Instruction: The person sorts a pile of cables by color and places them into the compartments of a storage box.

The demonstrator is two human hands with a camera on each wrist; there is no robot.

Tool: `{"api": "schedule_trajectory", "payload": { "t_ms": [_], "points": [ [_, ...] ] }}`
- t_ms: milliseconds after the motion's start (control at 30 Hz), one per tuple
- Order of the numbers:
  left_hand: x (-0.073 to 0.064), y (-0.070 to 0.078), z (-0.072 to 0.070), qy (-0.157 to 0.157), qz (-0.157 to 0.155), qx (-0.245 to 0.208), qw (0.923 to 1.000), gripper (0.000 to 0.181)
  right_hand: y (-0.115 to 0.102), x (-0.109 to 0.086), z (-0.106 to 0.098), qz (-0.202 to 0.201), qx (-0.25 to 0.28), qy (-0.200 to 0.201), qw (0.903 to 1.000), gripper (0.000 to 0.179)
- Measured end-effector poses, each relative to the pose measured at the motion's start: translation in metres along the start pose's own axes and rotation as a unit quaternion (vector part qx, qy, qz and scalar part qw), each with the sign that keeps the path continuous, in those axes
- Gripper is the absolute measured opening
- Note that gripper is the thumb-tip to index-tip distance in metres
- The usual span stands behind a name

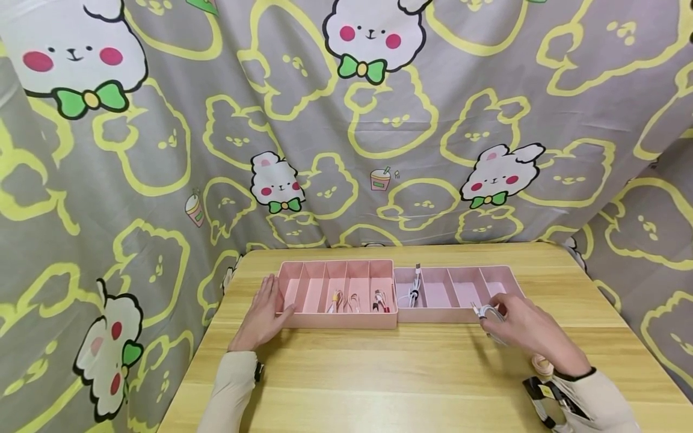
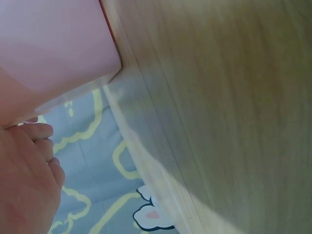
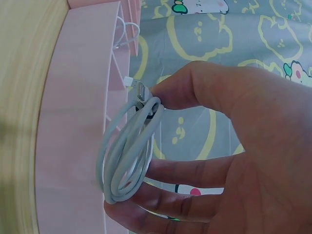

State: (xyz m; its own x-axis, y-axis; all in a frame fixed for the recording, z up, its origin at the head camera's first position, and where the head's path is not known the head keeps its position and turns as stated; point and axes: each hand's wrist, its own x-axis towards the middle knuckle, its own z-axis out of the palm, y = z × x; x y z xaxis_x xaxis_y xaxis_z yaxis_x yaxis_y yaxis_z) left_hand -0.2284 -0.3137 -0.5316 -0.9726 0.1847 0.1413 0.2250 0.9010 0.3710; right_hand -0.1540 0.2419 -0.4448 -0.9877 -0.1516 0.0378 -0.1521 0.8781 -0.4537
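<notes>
My right hand (image 1: 522, 325) pinches a coiled white USB cable (image 3: 129, 151) between thumb and fingertips. The coil is held at the front rim of a pale mauve divided box (image 1: 441, 316), near its right end, with the plug pointing left in the head view. At the far left, my left hand (image 1: 261, 316) rests against the end of a pink divided box (image 1: 341, 321), its fingers along the side wall and its thumb at the front corner. Several small cables (image 1: 381, 299) lie in the pink box's compartments. Another white cable (image 1: 414, 288) with a dark tie stands in the mauve box's left compartment.
Both boxes stand end to end on the wooden table (image 1: 379, 373). Near the right forearm lie a beige coiled cable (image 1: 541, 365) and a black item with a yellow label (image 1: 548, 391). A patterned curtain (image 1: 325, 132) hangs behind the table and at its sides.
</notes>
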Motion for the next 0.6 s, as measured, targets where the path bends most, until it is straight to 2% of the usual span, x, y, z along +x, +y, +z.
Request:
{"api": "schedule_trajectory", "payload": {
  "t_ms": [400,600],
  "points": [
    [-0.001,0.0,0.0,-0.001,-0.002,-0.007,1.0,0.096,-0.005,0.016,-0.005,-0.002,0.001,-0.012,0.9999,0.034],
    [0.0,0.0,0.0,-0.005,-0.005,-0.001,1.0,0.096,-0.008,0.026,-0.01,-0.008,0.007,-0.018,0.9998,0.031]
  ]
}}
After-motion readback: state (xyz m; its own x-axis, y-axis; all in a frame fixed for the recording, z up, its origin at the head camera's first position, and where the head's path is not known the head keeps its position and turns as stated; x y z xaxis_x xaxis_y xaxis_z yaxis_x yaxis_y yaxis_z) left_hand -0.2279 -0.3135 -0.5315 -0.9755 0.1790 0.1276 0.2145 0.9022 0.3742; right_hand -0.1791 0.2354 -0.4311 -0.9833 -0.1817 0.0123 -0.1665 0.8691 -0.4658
